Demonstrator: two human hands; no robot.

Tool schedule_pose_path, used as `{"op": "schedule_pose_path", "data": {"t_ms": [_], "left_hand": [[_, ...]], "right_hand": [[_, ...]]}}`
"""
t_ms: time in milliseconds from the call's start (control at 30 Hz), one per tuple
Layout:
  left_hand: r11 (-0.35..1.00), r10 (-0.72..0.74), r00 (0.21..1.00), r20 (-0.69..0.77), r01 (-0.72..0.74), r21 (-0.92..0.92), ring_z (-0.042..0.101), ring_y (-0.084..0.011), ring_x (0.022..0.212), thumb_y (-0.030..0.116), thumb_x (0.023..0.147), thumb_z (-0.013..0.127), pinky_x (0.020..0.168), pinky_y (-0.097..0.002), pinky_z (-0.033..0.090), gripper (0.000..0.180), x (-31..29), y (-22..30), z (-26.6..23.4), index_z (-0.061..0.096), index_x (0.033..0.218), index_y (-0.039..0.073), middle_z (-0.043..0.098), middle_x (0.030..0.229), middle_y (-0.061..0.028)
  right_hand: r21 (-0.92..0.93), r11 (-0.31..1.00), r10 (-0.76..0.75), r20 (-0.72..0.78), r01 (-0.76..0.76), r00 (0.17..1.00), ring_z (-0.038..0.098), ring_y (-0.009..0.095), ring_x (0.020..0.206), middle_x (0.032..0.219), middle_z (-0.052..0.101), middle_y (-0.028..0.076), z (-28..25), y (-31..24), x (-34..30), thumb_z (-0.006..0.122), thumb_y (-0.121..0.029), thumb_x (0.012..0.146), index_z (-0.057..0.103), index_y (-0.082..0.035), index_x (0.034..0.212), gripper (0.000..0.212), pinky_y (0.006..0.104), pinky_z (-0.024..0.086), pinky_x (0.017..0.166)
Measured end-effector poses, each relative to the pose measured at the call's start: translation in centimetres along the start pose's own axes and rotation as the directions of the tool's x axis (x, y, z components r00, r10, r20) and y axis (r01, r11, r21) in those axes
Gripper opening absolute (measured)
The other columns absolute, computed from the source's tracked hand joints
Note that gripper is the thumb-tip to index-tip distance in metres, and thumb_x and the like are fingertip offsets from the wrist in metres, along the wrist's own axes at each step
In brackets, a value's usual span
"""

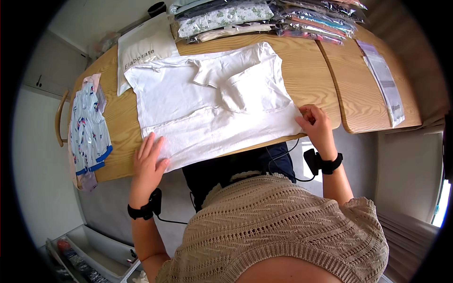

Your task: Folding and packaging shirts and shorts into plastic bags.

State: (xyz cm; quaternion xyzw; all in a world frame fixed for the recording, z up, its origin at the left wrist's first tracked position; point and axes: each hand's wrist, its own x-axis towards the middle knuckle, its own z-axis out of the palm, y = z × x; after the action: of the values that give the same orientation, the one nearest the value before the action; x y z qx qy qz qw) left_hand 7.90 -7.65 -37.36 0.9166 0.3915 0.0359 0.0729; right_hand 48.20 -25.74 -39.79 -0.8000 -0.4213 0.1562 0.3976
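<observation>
A white shirt lies spread across the wooden table in front of me, its lower edge toward my body. Part of it is folded over on the upper right, with a loose flap bunched there. At the shirt's near left corner my left hand rests flat, fingers stretched out over the cloth. My right hand has its fingers curled at the near right corner, thumb and forefinger pinching the shirt's edge.
Stacks of bagged folded clothes stand at the table's back. A white printed bag lies partly under the shirt. Striped patterned clothing is on the left, flat plastic packaging on the right. A grey bin sits below left.
</observation>
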Motion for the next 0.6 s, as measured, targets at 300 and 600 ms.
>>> {"op": "schedule_pose_path", "data": {"t_ms": [300,600], "left_hand": [[0.91,0.331,0.944,0.009,-0.316,-0.268,0.052,-0.0258,0.114,0.017,0.089,0.058,0.094,-0.0313,0.041,0.04,14.8,11.2,-9.7,0.05,0.126,0.003,0.056,0.123,-0.0153],[0.889,0.223,0.919,0.324,-0.055,-0.455,0.06,-0.0278,0.1,0.032,0.079,0.069,0.086,-0.0333,0.046,0.056,26.0,15.6,1.6,0.053,0.117,-0.005,0.062,0.109,-0.021]], "right_hand": [[0.409,0.91,0.134,-0.133,-0.068,0.982,0.058,0.009,0.067,0.072,0.063,0.005,-0.2,1.8,-0.9,0.057,-0.012,0.091,0.06,0.003,0.097,0.017,0.0234,0.045,0.06],[0.358,0.929,-0.055,-0.108,0.091,0.993,0.061,0.015,0.066,0.074,0.06,0.009,-0.5,2.4,-1.1,0.055,-0.014,0.092,0.06,0.002,0.096,0.016,0.0269,0.047,0.059]]}}
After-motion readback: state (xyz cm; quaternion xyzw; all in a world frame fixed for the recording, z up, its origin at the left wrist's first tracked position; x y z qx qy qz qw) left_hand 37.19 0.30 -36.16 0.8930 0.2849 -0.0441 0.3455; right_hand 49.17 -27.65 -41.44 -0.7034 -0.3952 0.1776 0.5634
